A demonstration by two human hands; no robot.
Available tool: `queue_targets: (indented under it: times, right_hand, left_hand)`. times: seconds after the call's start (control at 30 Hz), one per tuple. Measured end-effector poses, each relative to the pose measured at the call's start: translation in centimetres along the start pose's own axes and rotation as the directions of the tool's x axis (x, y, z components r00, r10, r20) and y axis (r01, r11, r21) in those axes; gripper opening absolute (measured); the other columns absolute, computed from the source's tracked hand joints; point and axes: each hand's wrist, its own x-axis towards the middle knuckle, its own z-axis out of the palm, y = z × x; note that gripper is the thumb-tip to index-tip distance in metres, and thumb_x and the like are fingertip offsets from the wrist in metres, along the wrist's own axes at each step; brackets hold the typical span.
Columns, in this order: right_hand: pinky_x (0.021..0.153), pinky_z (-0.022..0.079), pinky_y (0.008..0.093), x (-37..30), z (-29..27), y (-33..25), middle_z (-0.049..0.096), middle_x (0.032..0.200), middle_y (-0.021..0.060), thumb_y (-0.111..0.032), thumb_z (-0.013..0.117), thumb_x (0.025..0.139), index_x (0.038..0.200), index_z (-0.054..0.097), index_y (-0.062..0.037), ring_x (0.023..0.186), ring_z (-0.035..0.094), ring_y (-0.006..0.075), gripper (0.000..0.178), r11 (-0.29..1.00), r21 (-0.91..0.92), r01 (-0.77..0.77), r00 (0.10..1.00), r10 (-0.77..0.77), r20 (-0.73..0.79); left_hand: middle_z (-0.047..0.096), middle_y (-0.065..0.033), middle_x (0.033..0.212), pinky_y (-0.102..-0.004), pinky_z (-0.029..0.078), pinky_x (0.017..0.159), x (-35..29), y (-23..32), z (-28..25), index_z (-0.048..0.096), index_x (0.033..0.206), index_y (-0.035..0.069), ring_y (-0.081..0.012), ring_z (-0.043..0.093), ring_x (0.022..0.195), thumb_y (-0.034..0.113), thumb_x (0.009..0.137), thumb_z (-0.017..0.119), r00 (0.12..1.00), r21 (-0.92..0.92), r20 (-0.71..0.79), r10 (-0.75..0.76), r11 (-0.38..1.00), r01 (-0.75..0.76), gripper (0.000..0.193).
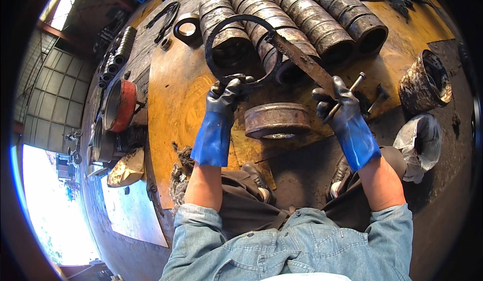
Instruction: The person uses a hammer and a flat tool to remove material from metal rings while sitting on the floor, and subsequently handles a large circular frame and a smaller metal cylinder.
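Left hand point(229, 92) closed on black ring point(209, 52), near edge; right hand point(343, 102) closed round rusty blade point(304, 59), tip at ring's far-right rim.

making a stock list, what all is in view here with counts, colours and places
ring: 1, black, in left grip
flat blade: 1, rusty brown, in right grip
rod: 1, brown, at right grip
cylinder rows: 4, brown, top centre
short tube: 1, black rim, left of rows
metal hoop: 1, brown, centre
crusted cylinder: 1, brown, right
plastic bag: 1, whitish, right
drum ring: 1, red, left
crumpled wrapping: 1, tan, left
flat sheet: 1, pale, lower left
boards: count unclear, yellowish, under rows
shoes: 2, black, lower centre
left grip: 1, blue glove, centre
right grip: 1, blue glove, right of centre
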Motion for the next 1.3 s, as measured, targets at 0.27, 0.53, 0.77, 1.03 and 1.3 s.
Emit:
queue_targets:
  times: [0.27,0.53,0.77,1.03,1.3]
  right_hand:
    - [0.044,0.051,0.0342,0.7,-1.0,-1.2,0.072,0.087,0.0163,-0.041,0.056,0.099,0.122,0.058,-0.0091,0.053,0.062,0.0226,0.04,0.999,0.011,0.031,0.999,-0.031,0.009]
    - [0.042,0.05,0.033,0.1,-1.3,-2.2,0.072,0.087,0.0175,-0.043,0.057,0.097,0.118,0.06,-0.0058,0.05,0.061,0.0217,0.042,0.991,-0.113,0.07,0.988,-0.053,0.147]
    - [0.044,0.051,0.0289,-1.4,0.9,-2.0,0.072,0.077,0.0141,-0.044,0.057,0.098,0.108,0.065,-0.0074,0.05,0.062,0.0186,0.038,0.938,-0.34,0.072,0.976,0.004,0.22]
    - [0.051,0.053,0.0309,0.3,-0.8,-3.0,0.072,0.091,0.0159,-0.042,0.052,0.1,0.117,0.062,-0.0105,0.06,0.065,0.0195,0.037,0.996,-0.018,0.083,0.995,-0.084,-0.058]
    - [0.047,0.046,0.025,0.8,0.3,0.0,0.07,0.087,0.0179,-0.04,0.061,0.097,0.118,0.06,-0.0071,0.054,0.057,0.0152,0.039,0.989,-0.097,0.107,0.985,-0.093,0.146]
  left_hand:
    - [0.073,-0.0156,0.107,-0.0316,0.057,0.066,-0.1,-0.5,0.1,0.068,0.11,0.0,-0.0221,0.073,0.084,0.02,0.095,0.065,0.986,0.163,0.127,-0.106,0.983,0.084,0.025]
    - [0.074,-0.0152,0.101,-0.0278,0.056,0.062,0.2,-0.3,-0.9,0.068,0.109,-0.003,-0.0191,0.073,0.08,0.018,0.091,0.071,0.957,0.191,0.223,-0.186,0.971,0.144,0.028]
    - [0.074,-0.0155,0.101,-0.0284,0.056,0.062,-0.3,-1.6,-0.6,0.068,0.109,-0.003,-0.0204,0.073,0.079,0.018,0.092,0.071,0.949,0.207,0.255,-0.186,0.969,0.134,0.027]
    - [0.074,-0.0147,0.1,-0.0274,0.056,0.061,0.5,-0.7,-0.2,0.068,0.108,0.002,-0.021,0.073,0.082,0.017,0.094,0.067,0.947,0.139,0.112,-0.301,0.948,0.285,0.02]
    - [0.074,-0.0156,0.098,-0.0266,0.055,0.059,0.0,-1.5,0.7,0.066,0.107,0.0,-0.02,0.073,0.076,0.018,0.09,0.071,0.908,0.091,0.298,-0.295,0.956,0.28,0.025]
